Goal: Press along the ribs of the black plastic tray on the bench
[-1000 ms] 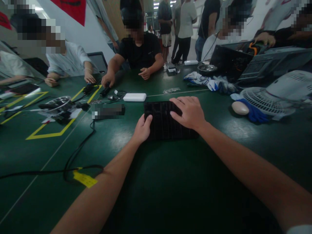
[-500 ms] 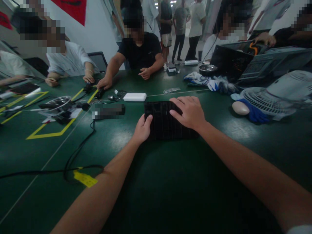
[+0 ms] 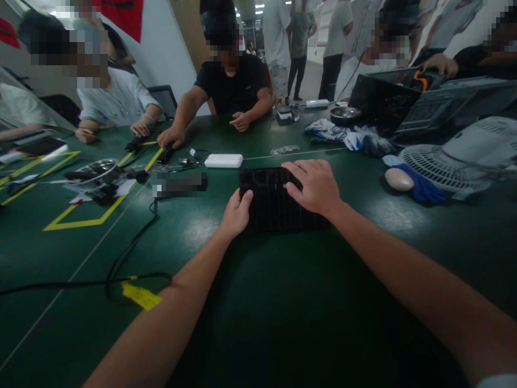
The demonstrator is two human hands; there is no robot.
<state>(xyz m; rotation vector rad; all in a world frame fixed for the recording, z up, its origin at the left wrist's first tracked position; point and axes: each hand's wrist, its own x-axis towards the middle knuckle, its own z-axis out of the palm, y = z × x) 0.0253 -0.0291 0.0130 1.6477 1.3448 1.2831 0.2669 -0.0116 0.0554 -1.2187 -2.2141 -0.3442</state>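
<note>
A black tray with raised ribs dividing it into narrow sections lies on the green table in front of me. My left hand grips its left edge, thumb on top and fingers hidden beneath. Across the tray's far right part lies my right hand, its fingers bent over the far edge and its thumb on the ribbed face. By that thumb tip shows a tiny pale spot, too small to name. Much of the tray's right side is hidden under the right hand.
A white box-shaped device lies beyond the tray. To the left are a pixelated dark object, a black cable with a yellow tag and a metal bowl. A fan and gloves lie right. Co-workers sit opposite.
My right thumb has shifted slightly to the right, and the pale spot now shows beside it. My left hand and the tray stay put. Opposite, a co-worker's hand moved slightly left.
</note>
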